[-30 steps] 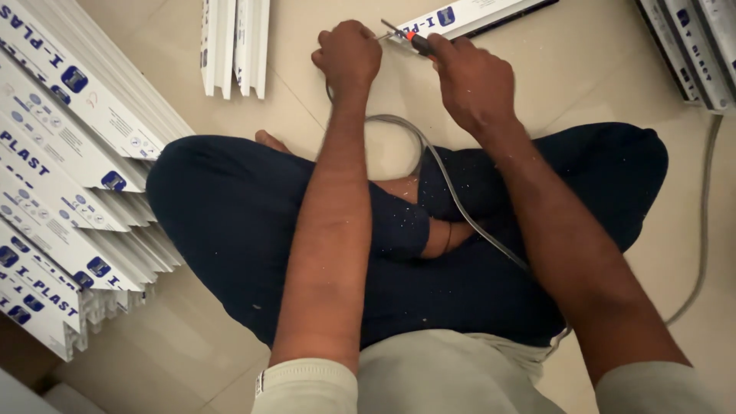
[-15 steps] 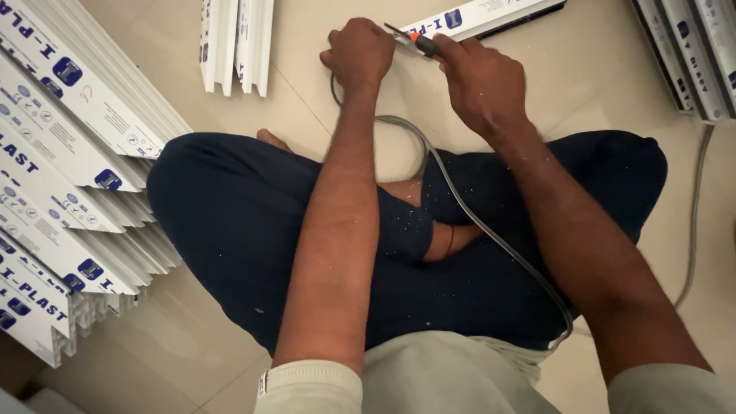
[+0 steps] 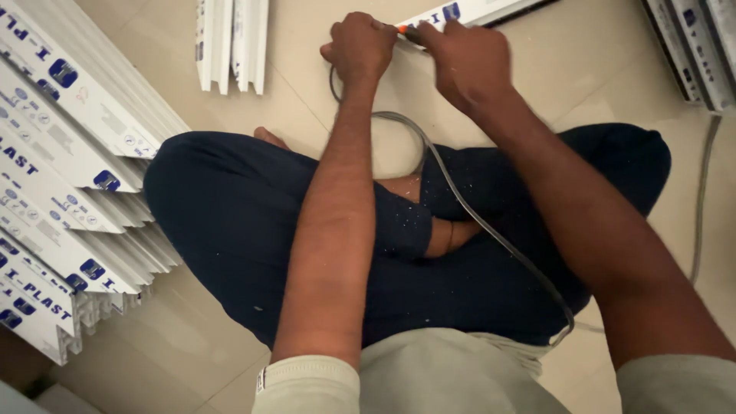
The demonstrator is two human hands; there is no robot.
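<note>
Grey flexible cable point(image 3: 491, 230) trails over the person's crossed legs, limp and light, and loops up to the left hand point(image 3: 360, 47), fisted on it. Beyond, the right hand point(image 3: 468, 61) is clamped around an orange-tipped tool point(image 3: 406, 31), its tip at the end of a white plastic profile point(image 3: 475, 11) lying on the tiled floor point(image 3: 307, 100) near its far edge: probably stiff, light and slick, best pinned flat beside the end.

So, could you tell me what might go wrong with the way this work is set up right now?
The grey cable loops across the lap and could snag a leg or arm. Both hands, left hand and right hand, crowd one small orange-tipped tool on the white strip, so a slip might catch a finger.
</note>
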